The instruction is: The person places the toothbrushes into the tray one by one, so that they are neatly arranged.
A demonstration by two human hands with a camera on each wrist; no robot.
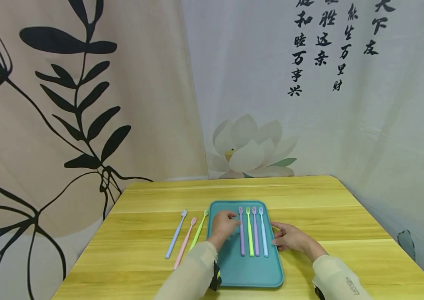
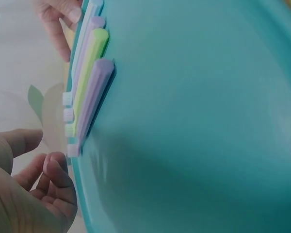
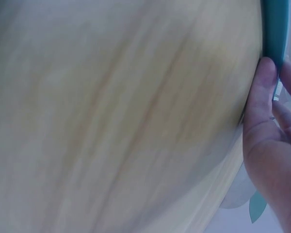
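Observation:
A teal tray (image 1: pixel 247 271) holds several toothbrushes side by side: a purple toothbrush (image 1: pixel 242 237), a yellow-green toothbrush (image 1: pixel 250 237), a lilac toothbrush (image 1: pixel 255 237) and a light blue toothbrush (image 1: pixel 264 237). Over the tray's left part is my left hand (image 1: pixel 224 227), just left of the purple toothbrush. The left wrist view shows this hand (image 2: pixel 36 187) with loosely bent fingers, thumb apart and nothing between them, near the brush heads. My right hand (image 1: pixel 293 239) grips the tray's right rim. In the right wrist view its thumb (image 3: pixel 262 92) presses the rim.
Left of the tray, a blue toothbrush (image 1: pixel 175 236), a pink toothbrush (image 1: pixel 185 245) and a green toothbrush (image 1: pixel 199 230) lie on the wooden table (image 1: pixel 133 246). The green one is partly hidden by my left sleeve (image 1: pixel 193 271). A printed curtain (image 1: pixel 159 104) hangs behind the table.

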